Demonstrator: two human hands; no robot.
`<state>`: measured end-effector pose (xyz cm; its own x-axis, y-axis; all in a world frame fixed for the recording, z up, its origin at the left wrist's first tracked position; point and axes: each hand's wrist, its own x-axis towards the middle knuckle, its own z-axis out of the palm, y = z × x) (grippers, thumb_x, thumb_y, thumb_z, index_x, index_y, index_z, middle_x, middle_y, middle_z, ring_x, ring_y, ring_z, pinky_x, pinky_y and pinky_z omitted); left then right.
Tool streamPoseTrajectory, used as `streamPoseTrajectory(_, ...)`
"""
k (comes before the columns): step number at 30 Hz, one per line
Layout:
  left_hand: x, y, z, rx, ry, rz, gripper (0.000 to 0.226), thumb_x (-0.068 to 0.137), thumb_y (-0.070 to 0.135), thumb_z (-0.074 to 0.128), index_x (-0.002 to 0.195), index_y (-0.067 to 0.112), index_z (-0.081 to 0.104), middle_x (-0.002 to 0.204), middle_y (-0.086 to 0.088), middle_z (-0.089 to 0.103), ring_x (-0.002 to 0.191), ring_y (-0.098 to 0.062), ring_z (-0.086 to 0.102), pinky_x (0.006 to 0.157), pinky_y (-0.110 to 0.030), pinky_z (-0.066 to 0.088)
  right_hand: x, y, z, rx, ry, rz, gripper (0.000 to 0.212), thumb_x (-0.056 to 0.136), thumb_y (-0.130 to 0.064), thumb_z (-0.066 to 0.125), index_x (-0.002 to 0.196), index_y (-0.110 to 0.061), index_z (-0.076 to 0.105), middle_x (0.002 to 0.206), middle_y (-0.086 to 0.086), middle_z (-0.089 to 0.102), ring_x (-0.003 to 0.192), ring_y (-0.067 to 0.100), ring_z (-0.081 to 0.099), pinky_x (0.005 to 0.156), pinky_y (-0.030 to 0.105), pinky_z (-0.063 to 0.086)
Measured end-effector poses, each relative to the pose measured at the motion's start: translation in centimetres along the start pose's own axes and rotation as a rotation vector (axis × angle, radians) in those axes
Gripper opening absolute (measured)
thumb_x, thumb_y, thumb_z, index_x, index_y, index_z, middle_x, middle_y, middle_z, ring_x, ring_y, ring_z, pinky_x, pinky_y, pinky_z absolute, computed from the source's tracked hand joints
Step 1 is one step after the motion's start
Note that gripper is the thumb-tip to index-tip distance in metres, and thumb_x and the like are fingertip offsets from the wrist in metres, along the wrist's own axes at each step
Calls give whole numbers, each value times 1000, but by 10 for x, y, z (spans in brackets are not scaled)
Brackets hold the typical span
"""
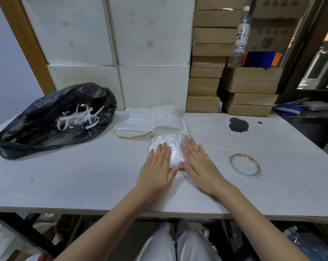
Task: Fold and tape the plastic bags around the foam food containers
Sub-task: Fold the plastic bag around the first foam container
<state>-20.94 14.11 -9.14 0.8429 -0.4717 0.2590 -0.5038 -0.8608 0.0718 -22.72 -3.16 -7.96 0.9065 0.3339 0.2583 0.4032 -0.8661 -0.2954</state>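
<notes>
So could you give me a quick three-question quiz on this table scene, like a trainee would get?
1. True or false: both hands, left and right, lie flat on the bagged foam container.
2. Which side of the hands is the tape roll on?
A) left B) right
3. Fill in: the black rubbish bag holds white ____.

Key: 1 true; 2 B; 3 paper strips.

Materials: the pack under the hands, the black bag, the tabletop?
Pack: likely white foam in clear, glossy film; it glints and crinkles. Black bag: thin shiny plastic, wrinkled and slumped. Tabletop: looks like matte whitish wood-grain laminate, with faint streaks.
</notes>
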Motion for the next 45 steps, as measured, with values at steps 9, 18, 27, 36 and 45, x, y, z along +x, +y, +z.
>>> streamPoseTrajectory(9, 66, -33, -64, -193, -182, 10, 91, 79, 46, 68, 148, 11, 20, 156, -8, 22, 146, -22, 13, 116, -36, 17, 71, 15, -68, -3, -264, 189, 104, 70, -54, 72, 149, -23, 13, 150, -4, 32, 139, 19, 27, 110, 33, 26)
streamPoseTrajectory(18, 92, -44, -63, -356, -272, 1, 66, 65, 39, 82, 120, 21, 51, 110, 3, 51, 102, -18, 53, 86, -32, 46, 87, 18, -65, -32, -300, 155, 68, 60, -55, 80, 111, -19, 52, 106, -2, 46, 94, 18, 49, 82, 34, 43)
streamPoseTrajectory(27, 82, -43, -58, -405, -96, -68, 32, 76, 28, 72, 98, 24, 49, 94, 3, 60, 81, -20, 56, 64, -32, 43, 80, 9, -71, -151, -170, 69, 46, 69, -48, 74, 92, -19, 47, 88, -2, 53, 82, 23, 51, 64, 33, 33)
streamPoseTrajectory(36, 33, -55, -36, -126, 299, 353, 19, 77, 18, 48, 93, 21, 57, 86, -2, 66, 78, -21, 62, 46, -31, 52, 30, 11, -42, -435, 222, -218, 26, 59, -3, 74, 80, -13, 61, 70, 1, 60, 62, 25, 58, 45, 29, 37)
streamPoseTrajectory(45, 4, -39, -22, -13, 284, 322, 30, 78, 32, 51, 84, 12, 72, 98, -1, 73, 92, -19, 70, 82, -28, 50, 1, 28, -19, -405, 235, -401, 29, 70, 4, 68, 98, -4, 66, 108, 16, 68, 86, 29, 67, 59, 30, 54)
